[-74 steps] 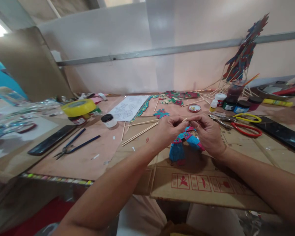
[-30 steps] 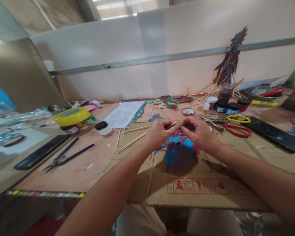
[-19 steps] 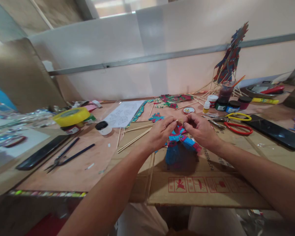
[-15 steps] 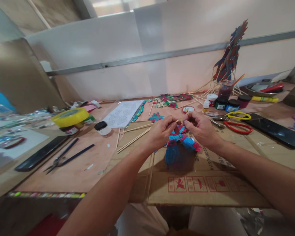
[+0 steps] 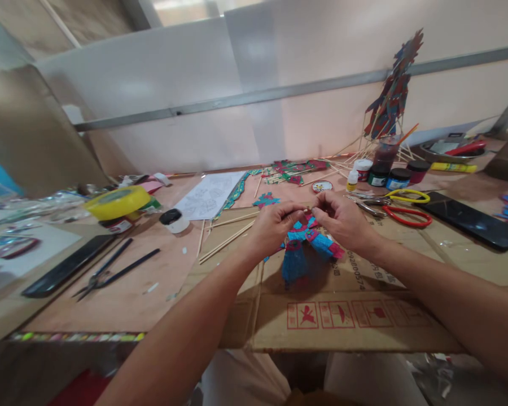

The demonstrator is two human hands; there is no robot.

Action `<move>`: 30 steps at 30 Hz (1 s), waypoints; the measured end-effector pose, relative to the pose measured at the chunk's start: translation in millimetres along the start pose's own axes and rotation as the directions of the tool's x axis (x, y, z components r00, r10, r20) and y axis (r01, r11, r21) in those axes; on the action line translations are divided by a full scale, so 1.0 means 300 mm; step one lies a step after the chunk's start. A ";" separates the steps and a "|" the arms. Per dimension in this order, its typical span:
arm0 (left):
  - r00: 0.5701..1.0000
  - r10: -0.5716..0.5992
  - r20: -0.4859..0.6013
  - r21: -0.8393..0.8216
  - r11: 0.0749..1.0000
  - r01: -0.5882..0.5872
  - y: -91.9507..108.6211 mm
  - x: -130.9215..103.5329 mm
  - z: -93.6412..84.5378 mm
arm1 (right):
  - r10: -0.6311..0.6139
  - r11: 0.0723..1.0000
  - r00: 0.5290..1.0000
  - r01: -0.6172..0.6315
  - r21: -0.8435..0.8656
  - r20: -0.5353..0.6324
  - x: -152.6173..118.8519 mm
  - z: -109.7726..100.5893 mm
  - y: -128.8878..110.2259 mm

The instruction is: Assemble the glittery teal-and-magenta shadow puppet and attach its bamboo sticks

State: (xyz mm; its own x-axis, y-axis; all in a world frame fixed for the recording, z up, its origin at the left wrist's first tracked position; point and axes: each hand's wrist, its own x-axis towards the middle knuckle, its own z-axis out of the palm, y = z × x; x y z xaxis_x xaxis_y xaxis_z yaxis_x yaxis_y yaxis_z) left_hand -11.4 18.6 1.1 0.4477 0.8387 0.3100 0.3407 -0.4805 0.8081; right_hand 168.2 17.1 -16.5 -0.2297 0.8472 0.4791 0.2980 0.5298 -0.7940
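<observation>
A painted cut-out figure in bright blue and pink, jointed like a shadow puppet, hangs just above the cardboard sheet. My left hand pinches at its upper end, fingers closed. My right hand is closed opposite it, thumb and forefinger pressed together on the figure's top. The fingertips nearly meet, and whatever small part lies between them is hidden. Thin wooden sticks lie left of my left hand. A smaller blue-and-pink cut-out piece rests behind it.
To the right are yellow-handled scissors, red-handled pliers, a black phone and several paint jars. Finished-looking figures on sticks stand behind. At left lie long-handled pliers, yellow tape and a drawing sheet.
The view has shifted slightly. Both hands stay together at the figure's top, with only small finger movements; the figure hangs in nearly the same place.
</observation>
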 end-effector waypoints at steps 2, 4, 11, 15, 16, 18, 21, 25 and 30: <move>1.000 -0.001 0.002 -0.002 1.000 0.001 -0.001 0.000 0.000 | -0.004 0.999 1.000 0.004 -0.034 -0.001 -0.001 -0.001 -0.004; 1.000 -0.006 0.005 0.000 1.000 0.006 0.002 0.000 0.000 | -0.010 0.998 1.000 0.010 -0.063 0.003 -0.001 -0.003 -0.009; 1.000 -0.024 -0.017 0.002 1.000 0.024 0.010 -0.003 -0.001 | -0.031 0.995 0.999 0.032 -0.090 0.005 -0.004 -0.003 -0.014; 1.000 -0.019 -0.025 0.019 1.000 0.020 0.002 -0.002 0.000 | -0.045 0.992 0.999 0.045 -0.118 -0.002 -0.004 -0.003 -0.019; 1.000 -0.015 -0.024 0.019 1.000 0.016 0.000 -0.001 0.000 | -0.049 0.991 0.999 0.048 -0.126 -0.004 -0.004 -0.003 -0.021; 1.000 -0.011 -0.020 0.015 1.000 0.011 -0.004 -0.001 0.001 | -0.055 0.989 0.998 0.054 -0.135 -0.001 -0.004 -0.004 -0.024; 1.000 -0.011 -0.024 0.005 1.000 0.011 -0.009 0.000 0.002 | -0.060 0.989 0.998 0.060 -0.138 0.006 -0.004 -0.005 -0.026; 1.000 -0.009 -0.026 -0.010 1.000 0.009 -0.012 0.001 0.002 | -0.067 0.985 0.998 0.067 -0.160 0.005 -0.004 -0.006 -0.025; 1.000 0.000 -0.027 0.025 1.000 0.001 -0.008 0.002 0.005 | -0.069 0.985 0.997 0.071 -0.159 0.014 -0.003 -0.006 -0.023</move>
State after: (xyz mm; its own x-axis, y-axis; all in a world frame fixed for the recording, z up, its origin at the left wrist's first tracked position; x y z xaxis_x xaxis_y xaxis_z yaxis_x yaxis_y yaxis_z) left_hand -10.9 19.8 -1.4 0.4250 0.8454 0.3235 0.3613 -0.4861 0.7957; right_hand 168.1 12.8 -10.8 -0.2625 0.8077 0.5279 0.4247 0.5880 -0.6884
